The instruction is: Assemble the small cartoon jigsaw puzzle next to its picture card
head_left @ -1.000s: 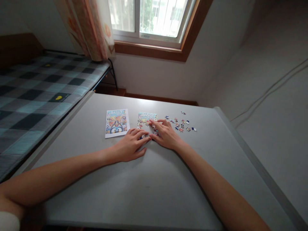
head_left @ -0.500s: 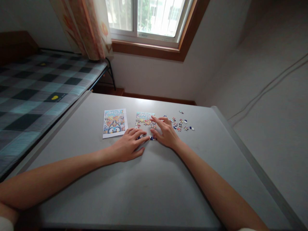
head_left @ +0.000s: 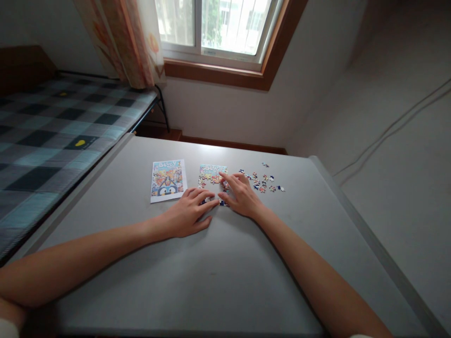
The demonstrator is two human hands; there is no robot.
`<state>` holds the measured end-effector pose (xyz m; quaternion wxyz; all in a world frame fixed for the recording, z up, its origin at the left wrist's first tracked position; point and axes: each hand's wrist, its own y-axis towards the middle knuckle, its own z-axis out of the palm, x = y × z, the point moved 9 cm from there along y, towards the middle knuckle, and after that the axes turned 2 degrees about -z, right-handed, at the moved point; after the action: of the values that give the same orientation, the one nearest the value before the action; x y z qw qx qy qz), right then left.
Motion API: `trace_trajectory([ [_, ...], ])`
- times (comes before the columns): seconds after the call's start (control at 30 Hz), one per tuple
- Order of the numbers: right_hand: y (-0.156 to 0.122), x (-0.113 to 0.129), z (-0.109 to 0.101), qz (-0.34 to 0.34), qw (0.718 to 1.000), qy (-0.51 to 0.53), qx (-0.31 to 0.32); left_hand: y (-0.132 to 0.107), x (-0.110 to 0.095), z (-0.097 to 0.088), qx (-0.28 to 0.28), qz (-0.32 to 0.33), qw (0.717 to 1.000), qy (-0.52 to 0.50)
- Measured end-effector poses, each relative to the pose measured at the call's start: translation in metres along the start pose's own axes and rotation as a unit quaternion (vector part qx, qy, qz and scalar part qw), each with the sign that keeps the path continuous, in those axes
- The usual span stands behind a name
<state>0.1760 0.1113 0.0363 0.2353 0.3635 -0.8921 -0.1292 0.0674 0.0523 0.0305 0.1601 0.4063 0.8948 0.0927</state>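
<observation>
Jigsaw [head_left: 213,170] partly joined on the table [head_left: 197,281]
Its top band looks complete, its middle gappy; loose pieces [head_left: 262,189] lie at right. The left hand [head_left: 190,210] rests spread at the lower edge; the right hand [head_left: 241,195] arches over the right side (whether pinching a piece, I cannot tell).

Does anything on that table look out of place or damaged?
Nothing looks spilled or plainly damaged. Mildly odd: a small puzzle bit lies apart, beyond the other loose pieces scattered right of the partly assembled puzzle. The printed picture also sits slightly askew beside the puzzle.
</observation>
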Motion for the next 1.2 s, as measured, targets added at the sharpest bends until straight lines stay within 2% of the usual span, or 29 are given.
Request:
trace_trajectory([
  [0.7,-0.002,-0.021,-0.006,0.075,0.993,-0.077,-0.052,0.001,0.000,-0.002,-0.008,0.007,1.000,-0.016],
  [0.97,-0.004,-0.021,-0.013,0.049,0.993,-0.072,-0.079,0.001,0.000,-0.002,-0.004,0.003,1.000,-0.016],
  [1.2,-0.005,-0.019,-0.013,0.022,0.995,-0.061,-0.079,0.001,0.000,-0.001,-0.004,0.004,1.000,-0.011],
])
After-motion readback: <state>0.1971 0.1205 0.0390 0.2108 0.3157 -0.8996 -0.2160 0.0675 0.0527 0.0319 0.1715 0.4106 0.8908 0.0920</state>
